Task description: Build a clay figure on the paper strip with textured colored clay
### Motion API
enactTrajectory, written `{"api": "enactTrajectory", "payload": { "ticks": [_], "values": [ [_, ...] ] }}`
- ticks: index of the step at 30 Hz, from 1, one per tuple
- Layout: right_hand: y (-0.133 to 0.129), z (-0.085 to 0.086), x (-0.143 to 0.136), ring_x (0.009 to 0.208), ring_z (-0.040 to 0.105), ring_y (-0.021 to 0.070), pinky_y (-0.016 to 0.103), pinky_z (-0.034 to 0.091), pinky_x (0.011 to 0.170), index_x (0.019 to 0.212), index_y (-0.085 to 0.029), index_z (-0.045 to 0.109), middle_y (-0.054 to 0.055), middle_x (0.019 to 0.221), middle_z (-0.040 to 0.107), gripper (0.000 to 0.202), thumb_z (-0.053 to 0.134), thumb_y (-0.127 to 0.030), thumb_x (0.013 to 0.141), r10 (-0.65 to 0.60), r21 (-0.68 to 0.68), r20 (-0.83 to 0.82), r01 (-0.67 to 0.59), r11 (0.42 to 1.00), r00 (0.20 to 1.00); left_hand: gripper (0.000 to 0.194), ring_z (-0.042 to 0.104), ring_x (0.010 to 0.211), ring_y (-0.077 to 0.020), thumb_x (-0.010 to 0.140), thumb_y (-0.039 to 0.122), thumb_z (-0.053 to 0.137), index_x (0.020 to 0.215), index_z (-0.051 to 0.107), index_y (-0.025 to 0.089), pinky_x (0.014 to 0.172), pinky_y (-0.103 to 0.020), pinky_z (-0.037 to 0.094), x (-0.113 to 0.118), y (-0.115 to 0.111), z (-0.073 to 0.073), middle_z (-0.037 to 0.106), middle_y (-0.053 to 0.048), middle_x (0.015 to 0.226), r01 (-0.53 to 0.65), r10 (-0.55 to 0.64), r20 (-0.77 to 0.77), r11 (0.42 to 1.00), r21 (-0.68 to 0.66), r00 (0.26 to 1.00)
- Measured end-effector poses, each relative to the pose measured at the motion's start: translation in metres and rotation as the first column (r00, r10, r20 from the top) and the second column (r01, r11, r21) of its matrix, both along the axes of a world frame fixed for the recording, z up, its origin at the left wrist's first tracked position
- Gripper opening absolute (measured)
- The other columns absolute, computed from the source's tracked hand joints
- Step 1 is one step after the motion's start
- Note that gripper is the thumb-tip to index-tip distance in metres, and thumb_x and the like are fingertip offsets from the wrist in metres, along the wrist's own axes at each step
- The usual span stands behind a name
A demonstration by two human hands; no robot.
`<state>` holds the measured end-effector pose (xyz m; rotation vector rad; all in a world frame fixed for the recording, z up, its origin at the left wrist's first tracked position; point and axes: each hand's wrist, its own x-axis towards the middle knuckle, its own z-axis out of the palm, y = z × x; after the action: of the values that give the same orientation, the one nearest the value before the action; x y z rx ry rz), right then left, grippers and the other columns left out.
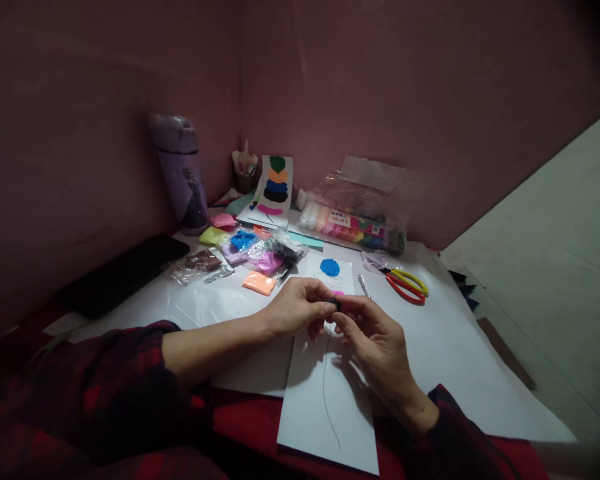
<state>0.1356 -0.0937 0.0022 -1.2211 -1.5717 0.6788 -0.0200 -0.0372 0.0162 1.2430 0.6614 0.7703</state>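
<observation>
Thumb and fingertips of my left hand (300, 308) pinch a small black piece (333, 303), which looks like clay. From the other side my right hand (377, 340) holds the same piece, its thumb and forefinger closed on it. Both hands meet above a long white card (330, 427). Down the card runs a thin curved dark line (326, 393). Beyond my fingers a round blue patch (330, 267) lies on the card, with a bit of pink (338, 293) partly hidden by my hands.
Small clay packets (259, 283) lie in a pile at left centre. Behind stand a purple bottle (180, 177), a painted card (275, 190) and a clear bag of colours (350, 223). Red and yellow handled pliers (407, 285) lie right of a small metallic tool (364, 285). A dark flat object (125, 273) is left.
</observation>
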Motion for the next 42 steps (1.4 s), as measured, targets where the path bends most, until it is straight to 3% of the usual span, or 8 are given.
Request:
{"api": "enactTrajectory", "payload": {
  "ticks": [8, 14, 19, 29, 42],
  "values": [
    [-0.0008, 0.0014, -0.0039, 0.062, 0.063, 0.0152, 0.027, 0.051, 0.053, 0.099, -0.022, 0.062, 0.001, 0.079, 0.068, 0.016, 0.065, -0.028, 0.084, -0.021, 0.003, -0.052, 0.022, 1.000, 0.998, 0.037, 0.050, 0.034, -0.0092, 0.066, 0.043, 0.074, 0.074, 0.058, 0.011, 0.036, -0.020, 0.043, 0.0002, 0.0002, 0.0009, 0.056, 0.001, 0.044, 0.026, -0.026, -0.008, 0.999, -0.036, 1.000],
    [-0.0008, 0.0045, -0.0043, 0.064, 0.062, 0.0140, 0.027, 0.051, 0.056, 0.096, -0.021, 0.065, 0.000, 0.074, 0.067, 0.011, 0.061, -0.022, 0.086, 0.015, 0.017, -0.051, -0.014, 1.000, 0.999, 0.043, 0.054, 0.039, -0.0096, 0.069, 0.052, 0.069, 0.075, 0.059, 0.010, 0.036, -0.020, 0.044, -0.0003, 0.0010, -0.0023, 0.062, -0.003, 0.057, 0.041, -0.041, 0.009, 0.999, 0.002, 0.999],
    [-0.0011, 0.0038, -0.0046, 0.062, 0.061, 0.0123, 0.026, 0.051, 0.055, 0.098, -0.022, 0.063, -0.001, 0.076, 0.067, 0.013, 0.062, -0.020, 0.085, 0.002, 0.024, -0.071, 0.000, 1.000, 0.997, 0.037, 0.052, 0.035, -0.0088, 0.072, 0.046, 0.069, 0.075, 0.057, 0.011, 0.036, -0.018, 0.041, -0.0012, 0.0007, -0.0018, 0.057, 0.001, 0.047, 0.054, -0.054, 0.012, 0.998, 0.021, 0.998],
    [-0.0021, 0.0001, -0.0022, 0.063, 0.061, 0.0117, 0.024, 0.051, 0.057, 0.097, -0.023, 0.063, -0.001, 0.078, 0.067, 0.012, 0.064, -0.022, 0.085, -0.002, 0.014, -0.060, 0.003, 1.000, 0.998, 0.028, 0.055, 0.037, -0.0110, 0.071, 0.031, 0.070, 0.085, 0.053, 0.013, 0.037, -0.020, 0.044, -0.0003, 0.0010, 0.0010, 0.061, 0.001, 0.053, 0.024, -0.024, 0.027, 1.000, -0.018, 0.999],
    [-0.0004, 0.0008, -0.0032, 0.062, 0.061, 0.0106, 0.023, 0.050, 0.058, 0.094, -0.024, 0.063, -0.003, 0.076, 0.067, 0.010, 0.064, -0.020, 0.085, 0.016, 0.022, -0.023, -0.015, 1.000, 1.000, 0.028, 0.052, 0.034, -0.0108, 0.072, 0.035, 0.068, 0.081, 0.051, 0.014, 0.036, -0.020, 0.042, -0.0008, 0.0016, -0.0028, 0.059, 0.001, 0.048, 0.036, -0.036, -0.005, 0.999, -0.002, 0.999]
  ]
}}
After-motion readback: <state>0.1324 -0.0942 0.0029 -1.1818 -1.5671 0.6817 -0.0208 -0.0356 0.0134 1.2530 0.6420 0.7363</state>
